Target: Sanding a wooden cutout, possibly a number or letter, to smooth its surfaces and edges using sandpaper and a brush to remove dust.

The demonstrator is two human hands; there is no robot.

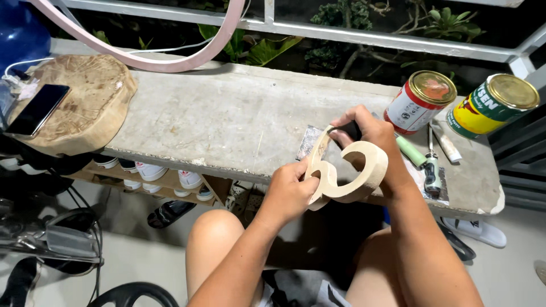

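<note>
Sanding a curved wooden cut-out over the edge of the bench.

The right hand [369, 133] grips the pale, S-like wooden piece [347, 173] at its top, held in the air above the knees; the left hand [287, 190] is closed on a strip of sandpaper [317, 153] pressed to its edge. The wood looks smooth and bare, with no finish on it yet. On the bench [227, 119] two tins, a red-and-white can [418, 102] and a green-and-yellow can [492, 105], lie with lids shut, contents unseen.
</note>
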